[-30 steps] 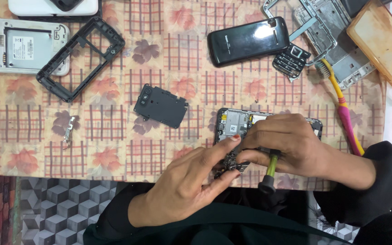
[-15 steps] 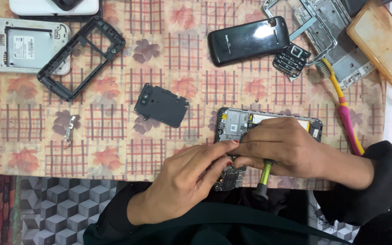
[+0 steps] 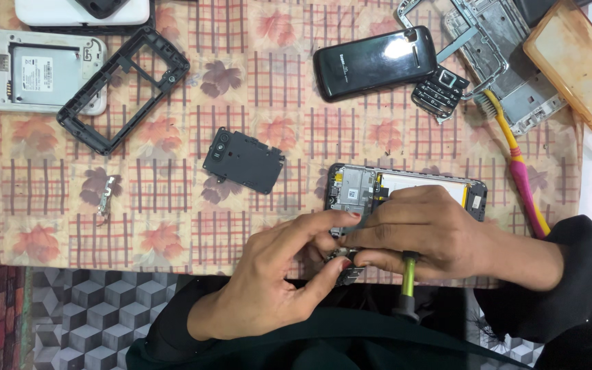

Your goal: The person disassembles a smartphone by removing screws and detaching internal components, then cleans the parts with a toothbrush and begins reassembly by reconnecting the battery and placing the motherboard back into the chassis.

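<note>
An opened phone (image 3: 405,188) with its back off lies on the patterned cloth near the table's front edge. My right hand (image 3: 423,229) covers its lower half and grips a screwdriver with a yellow-green shaft and black handle (image 3: 408,284). My left hand (image 3: 279,277) reaches in from below, its fingertips pinching a small dark part (image 3: 346,264) at the phone's lower left corner. Most of that part is hidden by my fingers.
A black inner cover plate (image 3: 244,161) lies left of the phone. A black frame (image 3: 123,89) and a white open phone (image 3: 29,68) sit at the far left. A black phone (image 3: 375,62), a keypad (image 3: 441,90), metal frames (image 3: 508,62), a toothbrush (image 3: 519,168) and an orange case (image 3: 580,65) are at the back right.
My hands shifted slightly down and toward the phone's lower left corner. My left fingers closed in on the small part, and the screwdriver tilted more upright.
</note>
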